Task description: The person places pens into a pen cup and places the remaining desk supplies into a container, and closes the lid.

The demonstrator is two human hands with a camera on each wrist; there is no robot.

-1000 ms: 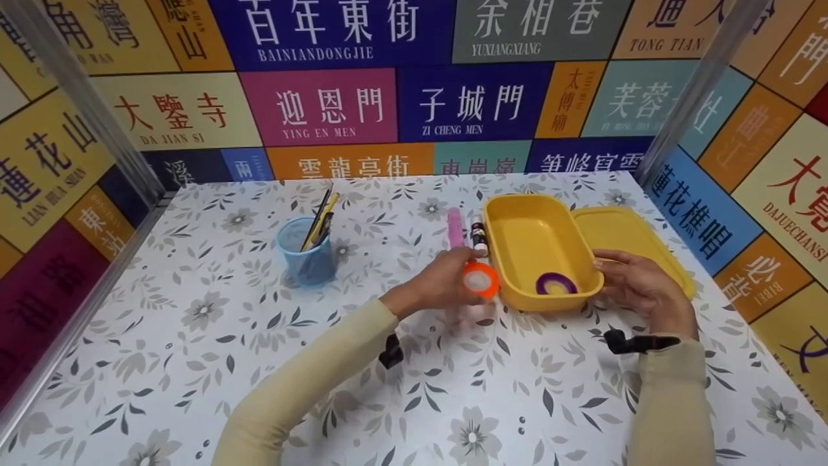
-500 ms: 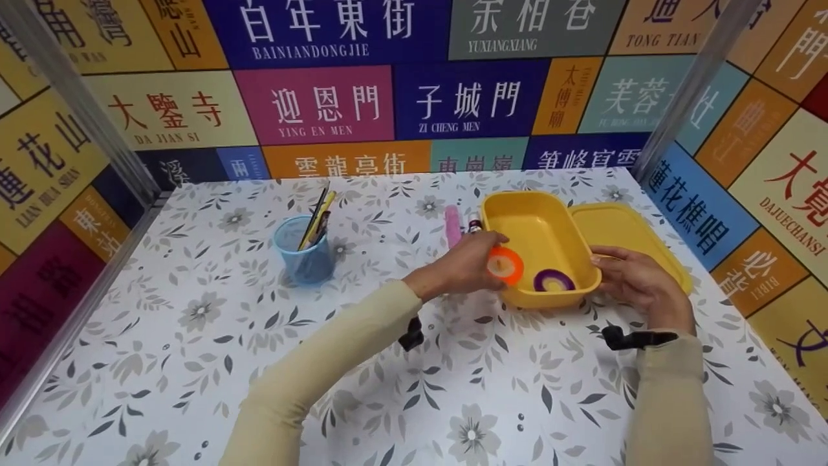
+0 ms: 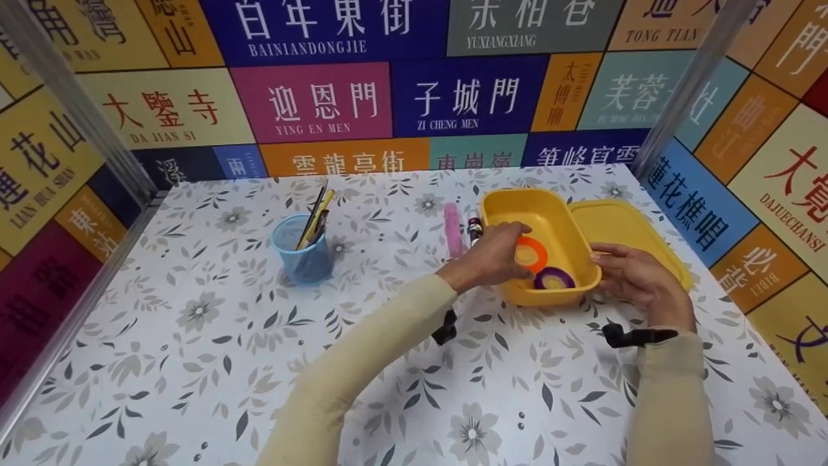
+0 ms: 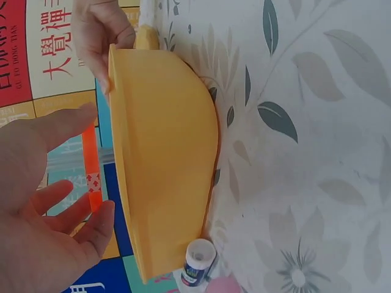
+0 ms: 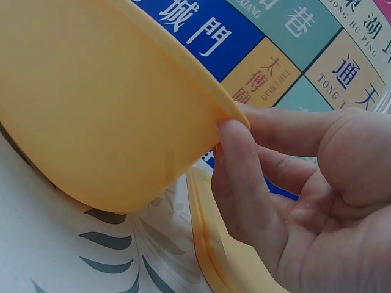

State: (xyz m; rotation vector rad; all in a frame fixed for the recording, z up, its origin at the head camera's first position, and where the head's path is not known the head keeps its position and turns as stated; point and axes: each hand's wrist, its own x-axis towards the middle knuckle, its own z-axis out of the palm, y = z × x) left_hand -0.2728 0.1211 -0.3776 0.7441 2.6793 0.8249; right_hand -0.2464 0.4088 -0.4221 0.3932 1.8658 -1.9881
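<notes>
My left hand [image 3: 495, 257] pinches an orange roll of tape [image 3: 542, 257] between thumb and fingertips, over the left side of the yellow plastic box [image 3: 543, 298]. From the left wrist view the roll [image 4: 91, 165] appears edge-on, a thin band with a small pale print, just outside the box's rim in that view. A purple roll of tape [image 3: 569, 281] lies inside the box at its near end. My right hand [image 3: 637, 279] grips the box's right rim near the front corner, thumb against the outer wall, as the right wrist view shows.
A yellow lid [image 3: 621, 226] lies right of the box. To its left are a small dark-labelled bottle [image 3: 474, 226] with a white cap and a pink stick-shaped item [image 3: 451, 230]. A blue mesh cup [image 3: 303, 262] with pens stands further left. Printed panels surround the flowered tabletop.
My left hand has moved right with the orange roll of tape, from beside the box to over its inside. The right hand stays on the rim.
</notes>
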